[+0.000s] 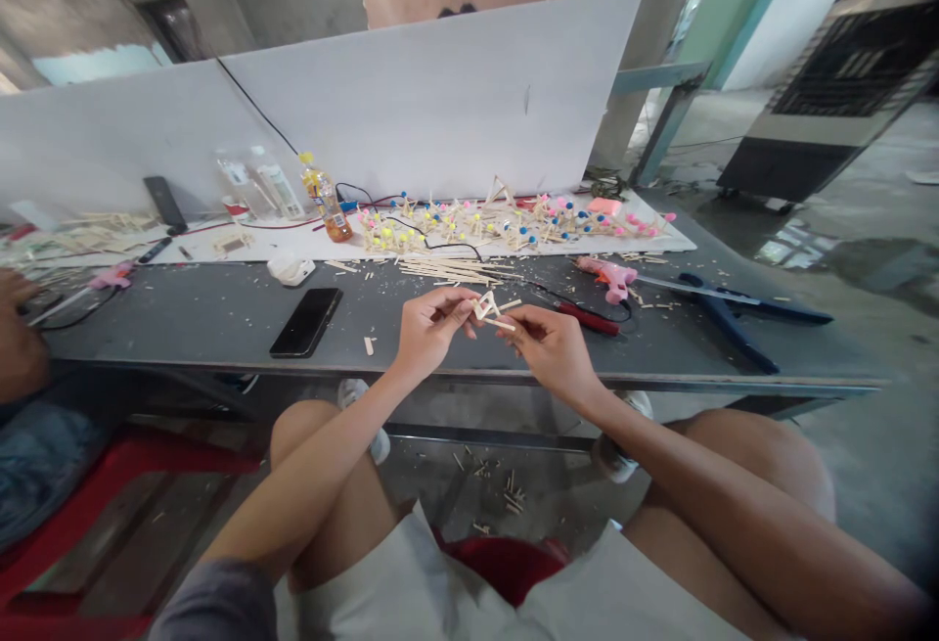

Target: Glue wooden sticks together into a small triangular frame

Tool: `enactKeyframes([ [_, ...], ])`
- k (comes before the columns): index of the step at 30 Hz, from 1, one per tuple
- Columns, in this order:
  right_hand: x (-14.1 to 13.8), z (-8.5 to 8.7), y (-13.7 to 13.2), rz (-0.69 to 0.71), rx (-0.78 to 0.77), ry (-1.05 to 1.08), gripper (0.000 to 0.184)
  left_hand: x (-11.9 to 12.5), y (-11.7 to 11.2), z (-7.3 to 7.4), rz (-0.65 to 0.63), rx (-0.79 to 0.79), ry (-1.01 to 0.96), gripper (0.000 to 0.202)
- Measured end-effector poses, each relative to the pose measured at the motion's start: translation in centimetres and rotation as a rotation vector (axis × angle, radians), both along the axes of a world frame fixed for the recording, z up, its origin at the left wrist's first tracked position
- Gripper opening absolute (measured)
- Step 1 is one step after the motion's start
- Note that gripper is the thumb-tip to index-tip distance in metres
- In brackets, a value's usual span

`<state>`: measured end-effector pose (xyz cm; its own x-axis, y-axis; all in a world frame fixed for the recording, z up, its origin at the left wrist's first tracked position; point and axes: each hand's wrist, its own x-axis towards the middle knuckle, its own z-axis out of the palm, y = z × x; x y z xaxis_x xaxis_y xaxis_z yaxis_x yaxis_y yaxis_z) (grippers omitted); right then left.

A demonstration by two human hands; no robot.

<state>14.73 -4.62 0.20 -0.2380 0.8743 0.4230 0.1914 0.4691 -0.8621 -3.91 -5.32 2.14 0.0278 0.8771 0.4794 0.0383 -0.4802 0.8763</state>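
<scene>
Between my two hands, just above the table's front part, is a small frame of wooden sticks (487, 306). My left hand (438, 321) pinches its left side between thumb and fingers. On the right, my right hand (547, 343) grips the ends of the frame's sticks. Behind my hands lies a loose pile of wooden sticks (455, 270). A red-handled tool (589, 318) rests just beyond my right hand, partly hidden by it. The pink glue gun (610, 277) lies farther right.
A black phone (306, 322) and a white case (291, 270) lie left. Stick models with coloured balls (469, 220) crowd the back near a drink bottle (325, 199). Large blue-handled cutters (734, 318) lie right. A person's arm (21, 328) is at far left.
</scene>
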Motion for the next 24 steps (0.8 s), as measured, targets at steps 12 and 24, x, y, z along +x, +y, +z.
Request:
enactKeyframes([
  [12, 0.09, 0.03, 0.02, 0.022, 0.010, -0.025, 0.022, 0.01, 0.06, -0.23, -0.017, -0.011, -0.014, 0.020],
  [24, 0.27, 0.24, -0.07, 0.011, 0.083, -0.053, 0.020, -0.08, 0.10, -0.38, -0.010, -0.013, 0.017, 0.025],
])
